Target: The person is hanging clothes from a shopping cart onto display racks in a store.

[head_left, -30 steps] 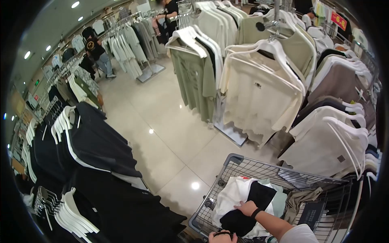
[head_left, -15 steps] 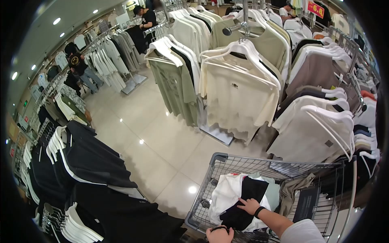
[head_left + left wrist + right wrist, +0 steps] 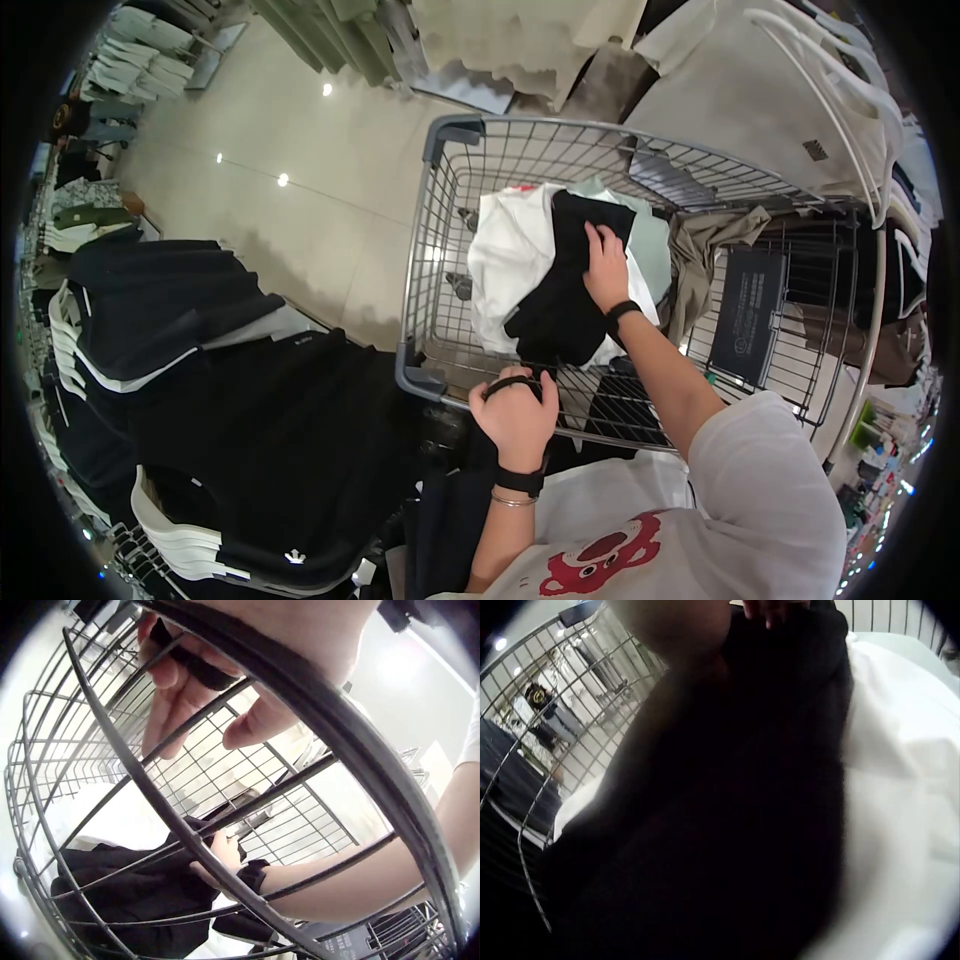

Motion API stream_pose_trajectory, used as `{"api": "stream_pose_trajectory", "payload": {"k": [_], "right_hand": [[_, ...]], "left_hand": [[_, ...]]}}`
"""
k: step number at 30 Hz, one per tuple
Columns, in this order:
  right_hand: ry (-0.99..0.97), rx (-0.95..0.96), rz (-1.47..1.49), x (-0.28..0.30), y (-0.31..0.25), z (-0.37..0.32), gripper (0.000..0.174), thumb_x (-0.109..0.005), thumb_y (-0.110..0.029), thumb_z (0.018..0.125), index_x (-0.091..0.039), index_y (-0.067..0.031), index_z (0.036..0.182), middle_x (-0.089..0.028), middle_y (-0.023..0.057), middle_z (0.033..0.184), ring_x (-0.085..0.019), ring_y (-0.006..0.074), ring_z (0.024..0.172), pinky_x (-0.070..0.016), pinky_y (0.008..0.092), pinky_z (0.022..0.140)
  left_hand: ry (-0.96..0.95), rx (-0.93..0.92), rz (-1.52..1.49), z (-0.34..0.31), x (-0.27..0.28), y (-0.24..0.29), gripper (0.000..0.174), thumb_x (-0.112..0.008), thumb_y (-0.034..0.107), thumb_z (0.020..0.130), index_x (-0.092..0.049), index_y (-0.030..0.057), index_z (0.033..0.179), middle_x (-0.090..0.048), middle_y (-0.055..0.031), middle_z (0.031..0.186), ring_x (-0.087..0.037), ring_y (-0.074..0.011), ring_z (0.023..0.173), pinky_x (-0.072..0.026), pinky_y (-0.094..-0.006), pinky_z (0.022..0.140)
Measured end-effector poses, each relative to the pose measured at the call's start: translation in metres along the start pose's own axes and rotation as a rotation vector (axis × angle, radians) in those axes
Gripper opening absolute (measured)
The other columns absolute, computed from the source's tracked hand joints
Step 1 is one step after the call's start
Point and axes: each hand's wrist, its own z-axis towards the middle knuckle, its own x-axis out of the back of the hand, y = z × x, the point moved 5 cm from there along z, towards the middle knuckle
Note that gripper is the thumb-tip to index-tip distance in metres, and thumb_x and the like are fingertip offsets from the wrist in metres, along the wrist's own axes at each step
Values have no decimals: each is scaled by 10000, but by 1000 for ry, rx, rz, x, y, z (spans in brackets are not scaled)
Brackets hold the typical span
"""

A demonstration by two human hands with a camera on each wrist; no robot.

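Note:
A black garment lies on top of white clothing inside a wire shopping cart. On the black cloth rests my right hand, fingers spread and slightly bent, with a black band at the wrist. My left hand lies over the cart's near side rail, a black strap round its fingers. In the left wrist view, the left fingers hang loosely past the rail. A pale green garment and a brownish one lie beside the pile.
Dark shirts on white hangers stand left of the cart. A light grey shirt hangs beyond the cart's far right side. Tiled floor stretches to the upper left. A dark panel sits at the cart's right end.
The head view has tilted down, so the cart and both hands appear higher. My right hand has moved across the black garment towards its far end; the left hand stays at the rail.

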Motion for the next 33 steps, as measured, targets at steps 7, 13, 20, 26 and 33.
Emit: {"api": "stream_pose_trajectory", "payload": {"k": [7,13,20,26,33], "right_hand": [[38,-618,562,-52,-26,17,725,-656,-46,660,-335,34,1305,-456,249,1161,-492,423,1055,-427,397,914],[-618,62,804,-79,-112,13,346,-623,-233,781,-608,-46,1071,-617,154,1051,-575,323,982,-455,368,877],[347,-783,107,-17,29,-21,827,-780,-232,622,-360,-21,1303,-463,171,1242,-410,388,1146,-346,442,974],[237,-810,137,-21,28,-38,559,-769,-260,645,-564,-95,1138,-504,124,1160,-432,347,1106,-355,429,949],[299,-471,302,-16,-34,-19,122,-667,-157,769,-639,-89,866,-605,56,811,-594,252,784,-442,390,783]], "left_hand": [[-8,47,56,-2,-5,1,205,-605,265,756,-635,71,699,-650,-27,748,-596,-206,660,-345,-340,808],[-4,39,56,-5,-7,2,190,-610,265,752,-623,80,714,-643,-19,737,-588,-208,648,-343,-338,795],[4,28,16,-8,-7,1,171,-614,244,749,-627,83,693,-646,-26,724,-590,-219,649,-333,-341,817],[4,26,1,-8,-6,1,158,-612,236,750,-625,86,701,-640,-28,711,-588,-222,643,-333,-346,820],[12,20,-8,-10,-5,2,150,-610,224,749,-619,85,693,-638,-28,717,-584,-224,639,-331,-340,818]]}}
